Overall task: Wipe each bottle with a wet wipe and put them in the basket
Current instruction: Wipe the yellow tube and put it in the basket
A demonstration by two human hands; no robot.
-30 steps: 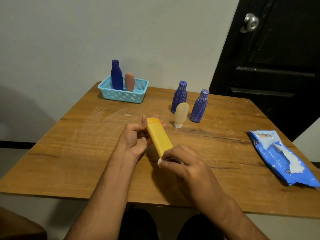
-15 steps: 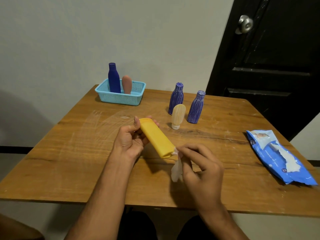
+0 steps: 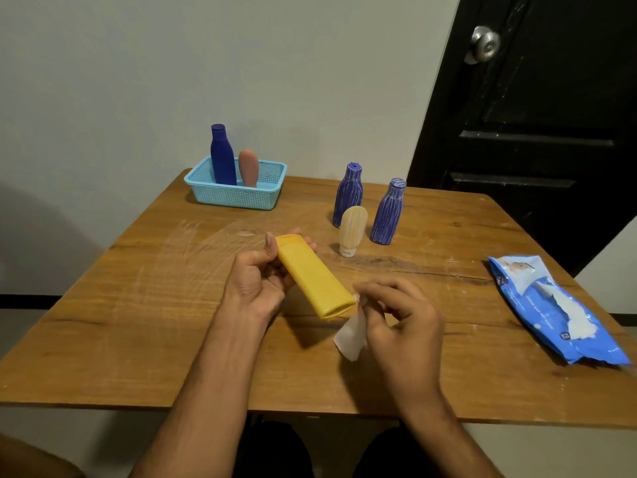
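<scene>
Head view: left hand (image 3: 256, 282) gripping flat yellow plastic bottle (image 3: 315, 276) at far end, holding it above wooden table (image 3: 138, 305). Right hand (image 3: 401, 320) pinching crumpled white wet wipe (image 3: 351, 334) at bottle's near end. Light-blue mesh plastic basket (image 3: 238, 193) sitting far beyond left hand. Blue wipes pack (image 3: 558, 310) lying right of right hand.

**Only a small round mark shows on the wipes pack**

A crumpled blue plastic wet-wipe pack (image 3: 565, 315) lying at the right edge of the wooden desk (image 3: 138, 326) carries lines of white print too small and blurred to read. Near its lower end sits a dark round badge with a pale figure that cannot be made out. The bottles show no readable labels.
</scene>
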